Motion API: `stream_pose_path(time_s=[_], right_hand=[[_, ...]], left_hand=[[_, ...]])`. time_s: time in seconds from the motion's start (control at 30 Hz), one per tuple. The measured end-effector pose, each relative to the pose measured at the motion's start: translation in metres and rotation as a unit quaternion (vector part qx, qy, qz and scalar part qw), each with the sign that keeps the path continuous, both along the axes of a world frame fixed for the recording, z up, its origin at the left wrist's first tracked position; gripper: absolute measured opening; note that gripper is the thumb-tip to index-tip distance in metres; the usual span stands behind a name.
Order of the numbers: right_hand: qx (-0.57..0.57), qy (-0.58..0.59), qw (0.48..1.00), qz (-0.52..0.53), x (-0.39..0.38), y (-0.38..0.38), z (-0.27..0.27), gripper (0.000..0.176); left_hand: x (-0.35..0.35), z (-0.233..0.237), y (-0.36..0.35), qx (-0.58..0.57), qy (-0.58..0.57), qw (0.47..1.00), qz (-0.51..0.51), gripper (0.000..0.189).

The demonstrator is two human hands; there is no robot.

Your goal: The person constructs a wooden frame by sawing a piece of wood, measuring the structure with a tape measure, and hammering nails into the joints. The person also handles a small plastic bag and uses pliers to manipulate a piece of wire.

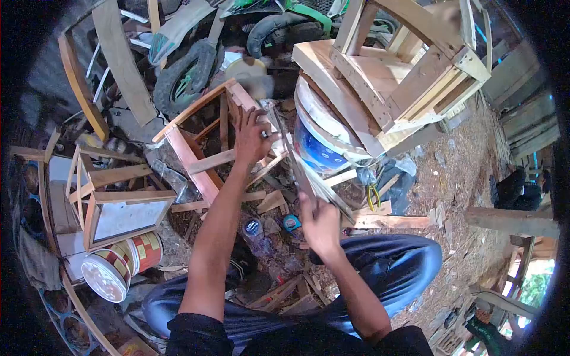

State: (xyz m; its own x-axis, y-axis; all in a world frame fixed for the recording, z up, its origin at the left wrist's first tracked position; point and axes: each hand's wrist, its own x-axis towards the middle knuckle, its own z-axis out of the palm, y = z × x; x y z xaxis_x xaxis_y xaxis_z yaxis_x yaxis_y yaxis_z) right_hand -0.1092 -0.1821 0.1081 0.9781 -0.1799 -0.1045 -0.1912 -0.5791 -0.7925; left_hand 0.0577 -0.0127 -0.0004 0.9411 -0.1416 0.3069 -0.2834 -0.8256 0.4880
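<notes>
My left hand grips the upper right part of a wooden frame, its fingers bent over the rail. The frame, made of joined slats, leans at a tilt in front of me. My right hand is closed at the near, wide end of what looks like a handsaw. Its long blade points away from me and narrows beside my left hand. Whether its teeth touch the wood cannot be made out. A blue tape measure and yellow-handled pliers lie near my right hand.
Just beyond the saw, a blue-and-white bucket supports a partly built wooden piece. Left are another small wooden frame and a patterned bucket. Tyres stand at the back. Wood scraps and shavings litter the ground.
</notes>
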Motion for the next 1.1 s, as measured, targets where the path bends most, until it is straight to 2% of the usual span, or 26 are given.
stream_pose_path(time_s=[0.07,0.17,0.2,0.23,0.3,0.37,0.4,0.43,0.5,0.53,0.57,0.63,0.67,0.77,0.83,0.9,0.93,0.97,1.03,1.1], right_hand=[[0.007,0.109,0.994,0.001,-0.019,-0.011,0.013,0.046],[0.030,0.090,0.995,-0.008,-0.022,-0.011,0.042,0.045],[0.060,0.125,0.990,0.001,-0.016,-0.011,0.048,0.045],[0.060,0.125,0.990,0.003,0.002,-0.004,0.039,0.045],[-0.080,0.084,0.992,0.045,0.036,0.007,0.009,0.044],[-0.061,0.040,0.996,0.056,0.058,0.007,-0.014,0.044],[-0.042,0.009,0.997,0.057,0.067,0.007,-0.016,0.043],[-0.001,0.004,0.999,0.052,0.070,0.000,0.003,0.040],[0.020,0.034,0.995,0.088,0.082,-0.016,0.011,0.037],[-0.035,0.135,0.985,0.097,0.082,-0.019,0.035,0.035],[-0.041,0.134,0.985,0.099,0.080,-0.022,0.031,0.035],[-0.016,0.026,0.989,0.148,0.068,-0.027,0.014,0.038],[0.011,0.026,0.990,0.140,0.059,-0.030,0.013,0.038],[0.036,-0.008,0.993,0.109,0.036,-0.037,-0.012,0.038],[0.073,0.006,0.994,0.079,0.026,-0.036,-0.007,0.036],[0.080,0.015,0.996,0.046,0.020,-0.038,0.004,0.041],[0.093,0.012,0.995,0.045,0.017,-0.036,0.006,0.041],[0.097,0.014,0.994,0.050,0.015,-0.034,0.007,0.041],[0.075,-0.023,0.994,0.080,0.012,-0.029,0.010,0.042],[0.091,-0.052,0.992,0.069,0.008,-0.023,0.013,0.042]], left_hand=[[0.001,-0.007,0.001,-0.022,-0.009,1.000,0.001,0.033],[-0.003,-0.007,0.001,-0.049,-0.035,0.998,-0.007,0.034],[-0.003,-0.006,0.000,-0.052,-0.008,0.999,-0.009,0.030],[-0.002,-0.005,0.002,-0.055,0.020,0.998,-0.010,0.027],[-0.006,-0.006,0.002,-0.061,0.015,0.998,-0.015,0.025],[0.017,-0.006,0.017,-0.103,-0.007,0.993,0.051,0.022],[0.021,-0.011,0.026,-0.116,-0.023,0.993,0.027,0.021],[0.026,-0.031,0.031,-0.162,0.016,0.986,0.025,0.021],[0.013,-0.014,0.021,-0.065,-0.014,0.997,0.033,0.020],[0.013,-0.014,0.019,-0.085,0.010,0.996,0.039,0.023],[0.010,-0.012,0.015,-0.090,0.008,0.995,0.042,0.023],[0.005,-0.006,0.012,-0.049,-0.027,0.996,0.065,0.026],[0.005,-0.001,0.015,-0.047,0.022,0.998,0.048,0.032],[-0.012,-0.004,0.011,-0.005,-0.003,0.999,0.049,0.036],[-0.026,0.010,0.010,-0.016,0.028,0.999,0.026,0.038],[-0.035,0.016,0.009,-0.044,0.125,0.990,0.046,0.042],[-0.035,0.017,0.014,-0.065,0.150,0.986,0.018,0.041],[-0.038,0.018,0.021,-0.061,0.151,0.986,0.023,0.041],[-0.042,0.023,0.036,-0.087,0.063,0.994,-0.029,0.038],[-0.048,0.033,0.049,-0.077,0.076,0.994,-0.012,0.036]])
